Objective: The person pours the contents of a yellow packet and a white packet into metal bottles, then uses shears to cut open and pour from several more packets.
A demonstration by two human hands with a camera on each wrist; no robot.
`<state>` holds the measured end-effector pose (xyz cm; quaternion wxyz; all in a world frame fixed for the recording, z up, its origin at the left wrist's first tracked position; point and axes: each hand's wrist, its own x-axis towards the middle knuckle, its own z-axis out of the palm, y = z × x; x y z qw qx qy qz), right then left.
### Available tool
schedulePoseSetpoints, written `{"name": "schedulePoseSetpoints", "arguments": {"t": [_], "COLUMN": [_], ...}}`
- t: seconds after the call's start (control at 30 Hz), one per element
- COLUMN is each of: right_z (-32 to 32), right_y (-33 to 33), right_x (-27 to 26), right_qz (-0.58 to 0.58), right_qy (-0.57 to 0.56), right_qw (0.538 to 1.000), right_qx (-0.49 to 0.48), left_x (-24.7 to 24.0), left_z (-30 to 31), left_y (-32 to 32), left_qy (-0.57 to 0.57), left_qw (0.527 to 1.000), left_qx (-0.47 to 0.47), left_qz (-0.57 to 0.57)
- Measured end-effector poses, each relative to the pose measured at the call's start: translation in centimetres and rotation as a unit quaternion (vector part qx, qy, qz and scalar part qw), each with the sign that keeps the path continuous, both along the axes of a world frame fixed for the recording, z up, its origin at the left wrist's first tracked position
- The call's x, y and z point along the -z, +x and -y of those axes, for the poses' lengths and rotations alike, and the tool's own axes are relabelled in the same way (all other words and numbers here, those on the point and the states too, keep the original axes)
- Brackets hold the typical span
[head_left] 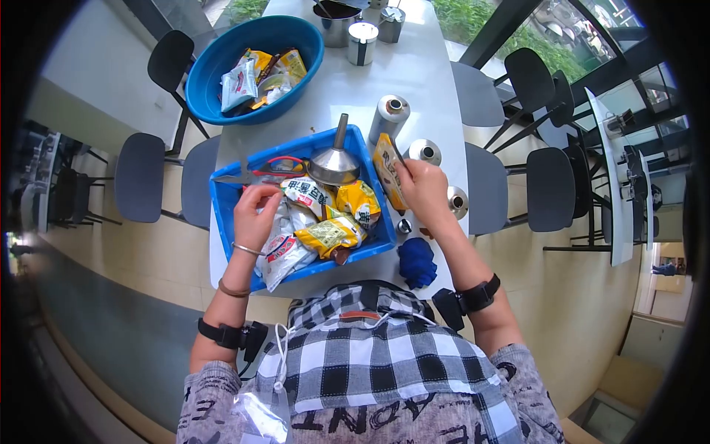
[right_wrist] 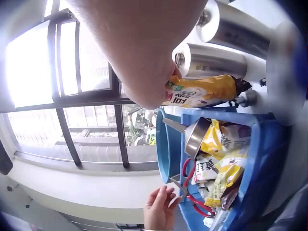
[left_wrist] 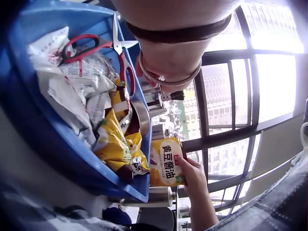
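Observation:
My right hand (head_left: 425, 194) grips a yellow soy sauce packet (head_left: 387, 172) by its edge, just right of the blue bin (head_left: 384, 248); the packet's printed front (left_wrist: 166, 163) shows in the left wrist view. My left hand (head_left: 255, 218) hangs over the bin's left side, fingers loosely curled, with nothing clearly seen in them. Close to its fingertips lie red-handled scissors (right_wrist: 188, 166), a small gap away in the right wrist view. Inside the bin are a metal funnel (head_left: 333, 166), yellow packets (head_left: 330, 235) and white packets (head_left: 285, 255).
Several metal bottles (head_left: 392, 117) stand right of the bin. A small silver cap (head_left: 404, 226) and a crumpled blue cloth (head_left: 418, 263) lie near the table's front edge. Farther back are a round blue basin (head_left: 201, 87) with packets and metal containers (head_left: 362, 44). Chairs flank the table.

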<state>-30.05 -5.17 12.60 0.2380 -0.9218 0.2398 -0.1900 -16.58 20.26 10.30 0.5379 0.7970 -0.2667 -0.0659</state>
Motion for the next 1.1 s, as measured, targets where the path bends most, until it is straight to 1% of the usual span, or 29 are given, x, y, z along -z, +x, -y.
{"name": "schedulePoseSetpoints", "arguments": {"t": [0.07,0.1,0.37,0.4,0.43,0.47,0.53,0.57,0.67,0.7,0.73,0.8,0.83,0.87,0.9,0.93,0.97,1.0,1.03,1.07,1.1], "right_z": [0.3,0.4,1.4,1.5,1.5,1.6,1.7,1.3,1.1,1.1,0.9,0.0,-0.3,-0.6,-0.8,-1.2,-1.5,-1.8,-2.2,-2.6,-3.1], "right_y": [1.2,1.9,6.1,6.4,6.6,6.8,7.0,7.1,7.2,7.0,6.6,5.6,5.0,4.5,3.9,3.2,2.4,1.4,0.3,-1.0,-2.4], "right_x": [-0.3,-0.1,3.6,4.1,4.6,5.4,6.8,6.3,6.7,6.4,6.2,5.5,5.1,4.6,4.2,4.0,3.7,3.5,3.3,3.2,3.1], "right_qz": [-0.015,-0.012,0.005,-0.003,-0.011,-0.01,-0.071,-0.066,-0.042,-0.098,-0.098,-0.026,-0.003,-0.003,0.029,0.062,0.062,0.084,0.105,0.105,0.079], "right_qy": [-0.006,0.0,-0.007,0.017,0.041,0.04,0.009,0.028,0.007,0.032,0.031,-0.008,-0.029,-0.03,-0.045,-0.06,-0.059,-0.04,-0.021,-0.02,-0.013], "right_qw": [1.0,1.0,1.0,1.0,0.999,0.999,0.997,0.997,0.999,0.994,0.994,0.999,0.999,0.999,0.997,0.994,0.994,0.991,0.985,0.985,0.983], "right_qx": [0.006,0.012,0.016,0.017,0.017,0.017,-0.004,-0.012,-0.017,-0.027,-0.023,-0.016,-0.039,-0.039,-0.051,-0.063,-0.063,-0.097,-0.132,-0.132,-0.163], "left_x": [0.6,1.2,2.5,2.4,2.5,2.7,3.1,3.2,3.3,3.2,3.3,3.4,3.5,3.5,3.5,3.7,3.9,4.0,3.9,3.7,3.5], "left_z": [-1.6,-2.2,-4.7,-4.8,-4.9,-5.0,-5.0,-4.9,-4.8,-4.8,-4.7,-4.7,-4.7,-4.7,-4.8,-5.0,-5.2,-5.2,-5.2,-5.1,-5.0], "left_y": [0.2,0.4,-0.2,-0.2,-0.2,-0.2,-0.3,-0.3,-0.4,-0.5,-0.5,-0.4,-0.3,-0.1,0.0,0.2,0.3,0.4,0.4,0.3,0.1], "left_qy": [0.025,0.019,0.029,0.04,0.04,0.055,0.07,0.066,0.068,0.076,0.075,0.079,0.079,0.08,0.082,0.083,0.078,0.073,0.073,0.085,0.097], "left_qw": [0.999,0.998,0.995,0.994,0.994,0.994,0.993,0.994,0.995,0.994,0.995,0.994,0.994,0.993,0.991,0.991,0.99,0.988,0.988,0.987,0.985], "left_qx": [-0.043,-0.05,-0.068,-0.068,-0.068,-0.068,-0.068,-0.069,-0.068,-0.069,-0.066,-0.073,-0.071,-0.081,-0.091,-0.091,-0.111,-0.131,-0.131,-0.131,-0.131], "left_qz": [-0.021,-0.018,-0.068,-0.077,-0.077,-0.07,-0.062,-0.052,-0.037,-0.032,-0.032,-0.004,-0.005,0.026,0.057,0.057,0.047,0.037,0.036,0.047,0.057]}}
